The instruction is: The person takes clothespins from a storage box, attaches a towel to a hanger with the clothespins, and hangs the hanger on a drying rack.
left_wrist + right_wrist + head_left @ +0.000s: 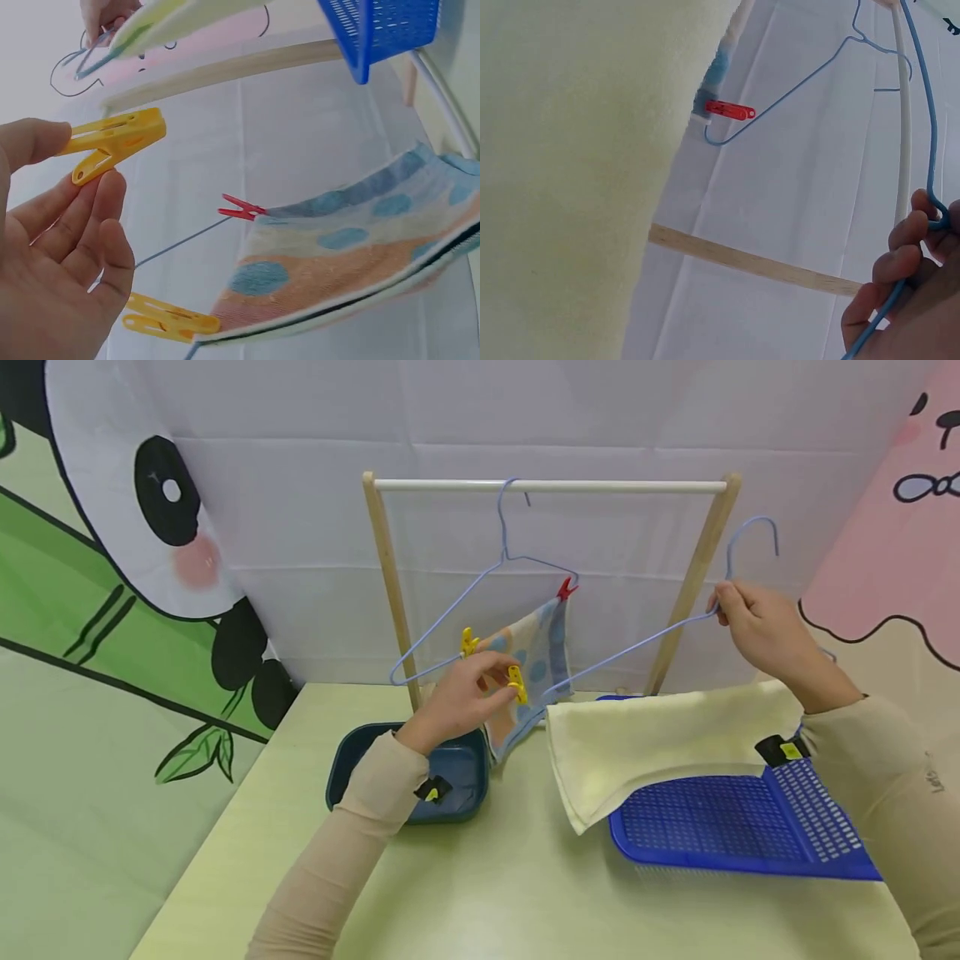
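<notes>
1. The yellow clothespin [124,140], glossy plastic, is pinched between the left hand's [467,695] thumb and fingers, near the dotted cloth [534,652].
2. The plain, pale yellow cloth [667,732] drapes over the thin blue hanger [622,652], above the blue basket [705,822].
3. The right hand [767,625] curls around the hanger just below its hook.
4. The pale yellow cloth hides the hanger's lower bar; the right wrist view cuts off both cloth and hand.

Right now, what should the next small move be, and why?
I'd probably bring the yellow clip pinched in the left hand to the pale cloth, which hangs on the hanger gripped by the right hand but shows no clip.
</notes>
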Motion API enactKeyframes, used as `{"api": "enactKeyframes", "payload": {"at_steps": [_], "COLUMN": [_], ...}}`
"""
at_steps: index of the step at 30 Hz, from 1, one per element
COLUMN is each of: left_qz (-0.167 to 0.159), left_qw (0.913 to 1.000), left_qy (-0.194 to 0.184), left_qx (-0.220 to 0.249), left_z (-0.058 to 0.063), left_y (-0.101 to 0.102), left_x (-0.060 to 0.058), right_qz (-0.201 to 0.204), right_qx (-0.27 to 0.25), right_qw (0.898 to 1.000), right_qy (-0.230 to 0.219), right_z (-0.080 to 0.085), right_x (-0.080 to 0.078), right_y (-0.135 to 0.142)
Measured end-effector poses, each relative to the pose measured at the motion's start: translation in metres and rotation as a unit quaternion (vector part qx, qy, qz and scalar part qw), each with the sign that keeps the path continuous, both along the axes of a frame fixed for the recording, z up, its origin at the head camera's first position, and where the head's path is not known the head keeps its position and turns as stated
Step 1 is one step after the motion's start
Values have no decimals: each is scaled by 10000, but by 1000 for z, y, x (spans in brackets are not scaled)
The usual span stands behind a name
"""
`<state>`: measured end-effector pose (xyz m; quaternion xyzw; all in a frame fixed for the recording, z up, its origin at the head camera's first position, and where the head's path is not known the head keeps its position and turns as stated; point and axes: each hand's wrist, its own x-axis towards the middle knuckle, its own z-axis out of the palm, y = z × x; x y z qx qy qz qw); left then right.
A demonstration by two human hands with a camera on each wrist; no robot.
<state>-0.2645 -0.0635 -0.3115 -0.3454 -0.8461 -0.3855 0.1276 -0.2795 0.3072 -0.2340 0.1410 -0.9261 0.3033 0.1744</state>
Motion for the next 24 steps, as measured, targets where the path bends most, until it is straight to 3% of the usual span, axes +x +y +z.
{"api": "enactKeyframes", "payload": {"at_steps": [9,16,24], "left_qz": [-22,-133,-293], "left_qw": [9970,9878,9859], "left_qy": [522,1159,1437], "left_qx": [567,1030,805], "left_z": [9,9,2], "left_y": [8,13,19], "left_x": [6,6,4], "right_qz": [-106,-78,-94], "right_qx": [-60,139,199], "right_qw": [9989,9982,9985], "right_qy": [445,575,509], "right_z": [-2,-3,-6], "right_x": [1,4,7], "right_y": [-20,-25,-28]}}
